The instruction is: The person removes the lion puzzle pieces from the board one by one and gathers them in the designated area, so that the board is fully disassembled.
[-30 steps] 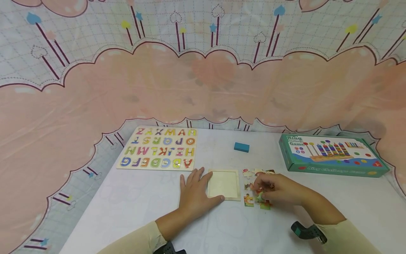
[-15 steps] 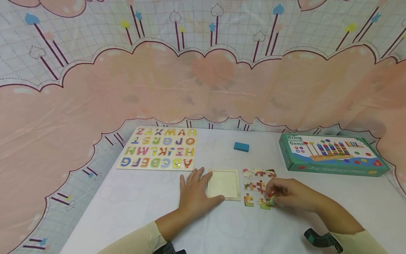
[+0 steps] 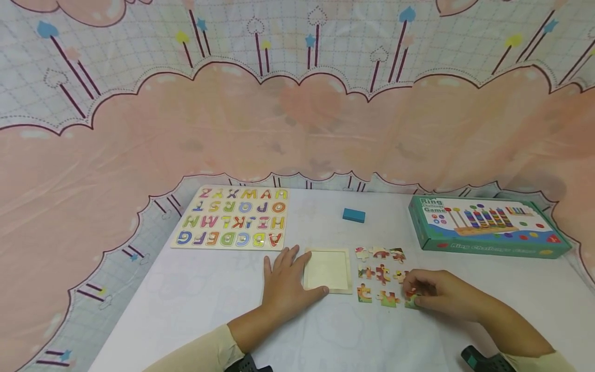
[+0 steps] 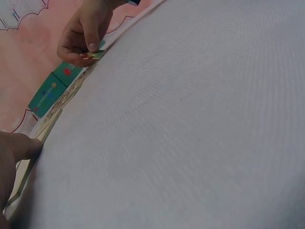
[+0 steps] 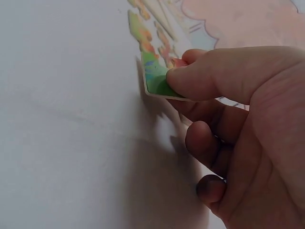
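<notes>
My right hand pinches a green-cornered jigsaw piece between thumb and fingers, low over the white table at the lower right of the laid-out pieces. Several other jigsaw pieces lie apart in rows to its left. My left hand lies spread at the left side of a pale, square puzzle frame. Its thumb touches the frame's front edge, and its index fingertip is at the far left corner. In the left wrist view, the right hand holds the piece beyond the frame.
A wooden alphabet board lies at the back left. A small blue block sits behind the frame. The green Ring Challenge Game box stands at the back right, and a patterned curtain hangs behind the table.
My right hand has moved right and slightly nearer with the pinched jigsaw piece, uncovering the other pieces. My left hand has stayed at the frame.
</notes>
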`<act>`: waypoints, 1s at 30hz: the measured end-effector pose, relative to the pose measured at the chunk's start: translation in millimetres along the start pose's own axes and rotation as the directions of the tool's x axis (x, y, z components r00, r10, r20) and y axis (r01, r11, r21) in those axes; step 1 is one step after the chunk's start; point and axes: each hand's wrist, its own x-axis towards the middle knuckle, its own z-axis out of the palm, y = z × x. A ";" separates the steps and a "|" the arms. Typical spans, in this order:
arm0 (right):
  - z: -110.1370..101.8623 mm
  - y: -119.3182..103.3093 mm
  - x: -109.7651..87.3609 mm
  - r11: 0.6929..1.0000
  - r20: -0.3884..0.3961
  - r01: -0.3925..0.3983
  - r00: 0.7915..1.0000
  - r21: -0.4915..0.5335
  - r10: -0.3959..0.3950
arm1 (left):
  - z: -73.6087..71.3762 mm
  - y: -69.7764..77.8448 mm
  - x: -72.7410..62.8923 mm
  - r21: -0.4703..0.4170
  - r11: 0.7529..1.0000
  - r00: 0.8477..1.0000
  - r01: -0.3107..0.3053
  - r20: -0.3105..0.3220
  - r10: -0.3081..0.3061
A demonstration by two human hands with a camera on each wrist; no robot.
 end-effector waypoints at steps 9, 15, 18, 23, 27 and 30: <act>5.3 3.6 -1.3 1.000 -0.024 -0.028 0.999 -0.007 0.028 | -0.2 -1.0 -0.1 0.001 1.000 1.000 0.004 0.002 -0.004; 7.6 8.0 -3.2 0.996 -0.071 0.047 0.996 -0.072 -0.053 | 0.3 -1.1 -0.3 0.000 1.000 1.000 0.000 0.000 0.000; 8.7 9.0 -4.3 0.991 -0.091 0.085 0.991 -0.106 -0.095 | 0.0 -0.8 -0.5 0.001 1.000 1.000 -0.002 0.002 0.002; 8.8 9.0 -5.6 0.986 -0.105 0.105 0.987 -0.132 -0.119 | -0.2 -0.9 -0.2 0.006 1.000 1.000 -0.006 0.005 0.006; 7.8 7.5 -6.8 0.985 -0.110 0.100 0.987 -0.138 -0.116 | -1.0 -1.5 -0.5 0.009 1.000 1.000 -0.010 0.012 0.010; 6.5 6.2 -7.7 0.988 -0.107 0.091 0.989 -0.126 -0.104 | -2.2 -1.8 -0.8 0.006 1.000 1.000 -0.014 0.014 0.014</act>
